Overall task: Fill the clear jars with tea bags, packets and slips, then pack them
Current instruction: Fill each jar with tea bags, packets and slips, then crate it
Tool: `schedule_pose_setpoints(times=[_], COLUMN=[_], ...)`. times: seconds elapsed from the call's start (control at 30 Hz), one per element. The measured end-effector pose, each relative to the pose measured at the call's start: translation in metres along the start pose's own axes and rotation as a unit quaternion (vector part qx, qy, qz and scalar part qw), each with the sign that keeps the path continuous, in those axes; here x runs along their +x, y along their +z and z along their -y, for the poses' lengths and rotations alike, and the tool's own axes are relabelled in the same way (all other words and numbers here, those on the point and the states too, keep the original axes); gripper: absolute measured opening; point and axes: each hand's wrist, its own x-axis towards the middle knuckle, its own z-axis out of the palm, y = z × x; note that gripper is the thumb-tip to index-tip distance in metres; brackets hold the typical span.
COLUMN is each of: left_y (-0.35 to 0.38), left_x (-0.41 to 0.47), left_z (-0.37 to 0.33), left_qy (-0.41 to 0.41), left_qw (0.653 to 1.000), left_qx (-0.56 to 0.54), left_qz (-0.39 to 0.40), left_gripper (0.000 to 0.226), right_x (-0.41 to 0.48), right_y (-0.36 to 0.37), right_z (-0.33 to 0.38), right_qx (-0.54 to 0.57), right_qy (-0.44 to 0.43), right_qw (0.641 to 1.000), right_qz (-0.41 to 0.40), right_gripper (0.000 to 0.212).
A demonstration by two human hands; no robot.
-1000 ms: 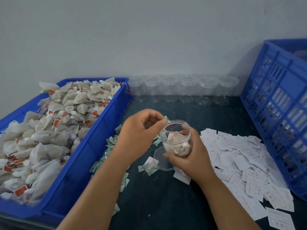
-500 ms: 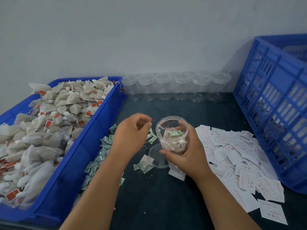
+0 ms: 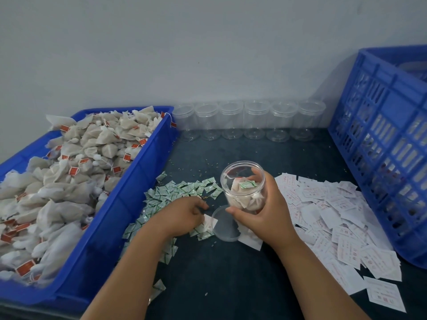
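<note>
While right hand (image 3: 265,211) grips jar (image 3: 242,181), left hand (image 3: 182,215) lowered onto slip (image 3: 209,224)

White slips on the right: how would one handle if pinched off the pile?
Probably floppy and very light: the slips are thin paper, some with lifted corners. Likely hard to single out, since they lie overlapped in a loose heap and neighbours may drag along. Pushed on the dark table cover, one would probably slide rather than lift.

Small hand-packing workstation
A blue bin (image 3: 111,215) heaped with tea bags (image 3: 76,172), a row of empty clear jars (image 3: 255,120) by the wall (image 3: 208,54), piles of packets (image 3: 182,190) and printed slips (image 3: 335,218), a slatted blue crate (image 3: 381,146).
</note>
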Motion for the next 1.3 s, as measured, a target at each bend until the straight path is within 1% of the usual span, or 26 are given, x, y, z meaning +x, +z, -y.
schedule_pose_setpoints(times=[0.07, 0.1, 0.2, 0.3, 0.4, 0.5, 0.57, 0.6, 0.7, 0.77, 0.83, 0.9, 0.97, 1.03, 1.07, 1.1, 1.17, 1.2, 1.23, 1.27, 1.3], left_y=[0.003, 0.005, 0.008, 0.007, 0.004, -0.004, -0.012, -0.016, -0.026, -0.031, -0.036, -0.042, -0.048, -0.048, -0.047, -0.043, -0.035, -0.031, -0.027, -0.025, -0.025], left_x=[-0.001, -0.001, 0.001, 0.001, 0.002, 0.001, 0.000, -0.001, -0.002, -0.007, -0.016, -0.028, -0.039, -0.045, -0.045, -0.044, -0.037, -0.033, -0.029, -0.027, -0.025], left_z=[0.000, 0.000, -0.001, 0.002, 0.006, 0.007, 0.004, 0.001, -0.007, -0.011, -0.016, -0.027, -0.042, -0.058, -0.066, -0.072, -0.081, -0.083, -0.085, -0.086, -0.086], left_qy=[0.004, 0.003, -0.003, -0.006, -0.004, -0.005, 0.003, 0.004, -0.008, -0.001, 0.026, 0.068, 0.112, 0.142, 0.149, 0.156, 0.145, 0.128, 0.108, 0.095, 0.092], left_qw=[1.000, 0.999, 0.998, 0.998, 0.996, 0.986, 0.969, 0.964, 0.963, 0.959, 0.948, 0.929, 0.921, 0.921, 0.926, 0.937, 0.960, 0.964, 0.966, 0.967, 0.967], left_qx=[0.023, 0.037, 0.063, 0.049, 0.020, -0.040, -0.078, -0.096, -0.133, -0.146, -0.173, -0.243, -0.289, -0.311, -0.300, -0.262, -0.130, -0.070, -0.034, -0.025, -0.048], left_qz=[0.009, 0.006, -0.016, -0.034, -0.085, -0.163, -0.234, -0.250, -0.233, -0.242, -0.267, -0.270, -0.236, -0.188, -0.172, -0.170, -0.201, -0.220, -0.230, -0.233, -0.231], left_gripper=[0.037, 0.037, 0.020, 0.018, 0.016, 0.024, 0.014, 0.010, 0.005, 0.004, 0.008, 0.008, 0.005, 0.009, 0.009, 0.010, 0.016, 0.023, 0.034, 0.044, 0.049], right_x=[0.000, 0.000, 0.000, -0.001, 0.000, 0.000, 0.000, 0.000, 0.000, 0.000, 0.000, 0.000, 0.001, 0.001, 0.000, 0.000, -0.001, -0.001, -0.001, -0.001, 0.000], right_y=[0.000, 0.000, 0.001, 0.000, 0.000, -0.001, 0.000, 0.000, 0.001, 0.000, 0.000, 0.000, 0.001, 0.001, 0.001, 0.002, 0.001, 0.001, 0.000, -0.001, -0.002], right_z=[0.000, 0.000, 0.001, 0.000, 0.000, 0.000, 0.001, 0.000, -0.001, -0.003, -0.004, -0.006, -0.007, -0.007, -0.007, -0.007, -0.006, -0.005, -0.004, -0.004, -0.003], right_qx=[-0.001, -0.003, -0.010, -0.010, -0.009, -0.012, -0.010, -0.010, -0.008, -0.003, 0.000, -0.007, -0.020, -0.023, -0.023, -0.020, -0.007, -0.007, -0.013, -0.018, -0.019], right_qy=[0.001, -0.001, -0.004, 0.000, 0.004, -0.001, 0.000, 0.001, 0.003, 0.003, 0.003, 0.007, 0.011, 0.004, 0.000, -0.004, -0.010, -0.015, -0.023, -0.030, -0.030], right_qw=[1.000, 1.000, 1.000, 1.000, 1.000, 1.000, 1.000, 1.000, 1.000, 1.000, 1.000, 1.000, 1.000, 1.000, 0.999, 1.000, 1.000, 1.000, 1.000, 0.999, 0.999], right_qz=[0.000, 0.001, 0.003, 0.003, 0.003, 0.003, 0.004, 0.005, 0.006, 0.004, 0.005, 0.009, 0.015, 0.021, 0.022, 0.021, 0.016, 0.012, 0.009, 0.006, 0.003], right_gripper=[0.089, 0.089, 0.089, 0.089, 0.089, 0.089, 0.089, 0.089, 0.090, 0.090, 0.090, 0.092, 0.095, 0.096, 0.097, 0.097, 0.097, 0.096, 0.096, 0.096, 0.096])
